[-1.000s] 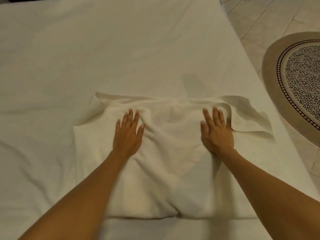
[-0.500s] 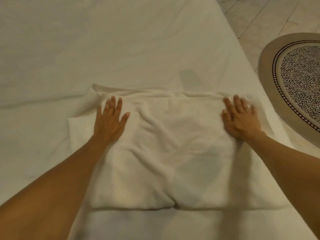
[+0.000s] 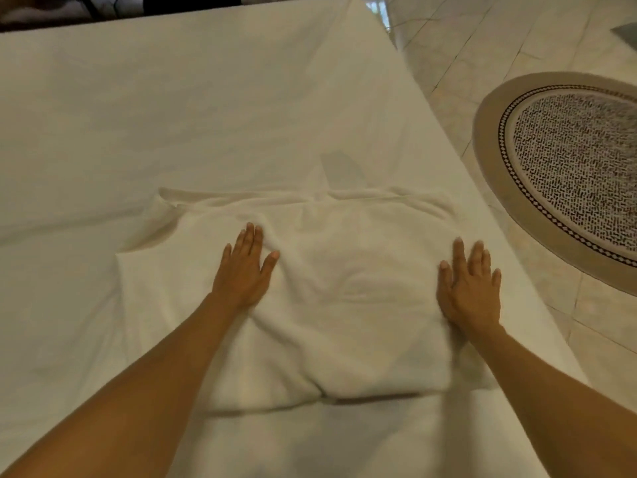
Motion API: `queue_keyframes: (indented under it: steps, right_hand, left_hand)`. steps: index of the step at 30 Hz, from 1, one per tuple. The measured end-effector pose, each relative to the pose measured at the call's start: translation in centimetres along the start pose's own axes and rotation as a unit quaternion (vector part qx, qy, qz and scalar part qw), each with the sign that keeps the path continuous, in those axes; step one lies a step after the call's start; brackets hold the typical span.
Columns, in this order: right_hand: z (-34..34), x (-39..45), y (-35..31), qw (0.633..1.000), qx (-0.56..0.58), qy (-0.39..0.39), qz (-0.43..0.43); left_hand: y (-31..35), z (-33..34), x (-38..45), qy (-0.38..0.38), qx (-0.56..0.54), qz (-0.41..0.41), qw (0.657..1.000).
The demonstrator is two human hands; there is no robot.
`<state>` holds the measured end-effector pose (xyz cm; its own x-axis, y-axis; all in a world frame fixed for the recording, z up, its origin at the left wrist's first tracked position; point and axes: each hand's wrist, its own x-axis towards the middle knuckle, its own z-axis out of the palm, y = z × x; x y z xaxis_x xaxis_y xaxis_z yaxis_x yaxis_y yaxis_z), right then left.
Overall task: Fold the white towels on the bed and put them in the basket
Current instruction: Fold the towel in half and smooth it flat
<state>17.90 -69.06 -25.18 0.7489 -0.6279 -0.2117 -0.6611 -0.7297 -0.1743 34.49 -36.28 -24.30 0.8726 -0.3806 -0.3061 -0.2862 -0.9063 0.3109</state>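
The white towel [image 3: 344,298] lies half folded on the bed [image 3: 172,115]. My left hand [image 3: 243,274] and right hand [image 3: 470,291] press it flat, fingers open, gripping nothing. It looks soft and limp; I think its far corners are best to pinch.

A single head-worn wide-angle view looks forward and steeply down from above the near edge of the bed [image 3: 172,115]. It sits close: both forearms enter from the bottom corners and reach toward the frame's middle. The bed fills the left and centre, its far edge near the top. Tiled floor [image 3: 465,46] and a round rug [image 3: 568,160] occupy the right side.
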Motion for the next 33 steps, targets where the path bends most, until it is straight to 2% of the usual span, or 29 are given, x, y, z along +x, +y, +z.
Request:
queue_keyframes:
  steps: [3,7,14,17,20,24,28,33]
  right_hand:
    - [1.3,-4.5,2.1,0.995,0.007,0.041,0.086]
    - [3.8,-8.6,3.6,0.98,0.067,0.061,0.176]
    - [6.0,-8.2,3.9,0.974,0.085,0.111,0.181]
    - [6.5,-8.2,3.9,0.972,0.081,0.126,0.183]
    - [6.9,-8.0,3.9,0.97,0.076,0.133,0.188]
    - [7.2,-7.9,3.9,0.97,0.086,0.129,0.186]
    - [7.2,-7.7,3.7,0.969,0.088,0.132,0.188]
    - [7.1,-7.7,3.5,0.967,0.102,0.139,0.188]
  left_hand:
    - [3.3,-0.2,1.0,-0.001,0.016,0.046,0.999]
    - [9.5,0.7,2.8,-0.039,0.085,0.148,0.984]
    - [20.8,4.9,5.1,-0.085,0.195,0.334,0.918]
    - [23.8,6.5,6.5,-0.087,0.202,0.362,0.906]
    - [26.1,7.0,8.3,-0.068,0.254,0.394,0.881]
    - [28.9,6.4,11.0,-0.038,0.374,0.441,0.815]
    - [31.4,5.6,12.3,-0.064,0.454,0.455,0.763]
    - [32.9,4.4,12.4,-0.066,0.469,0.475,0.741]
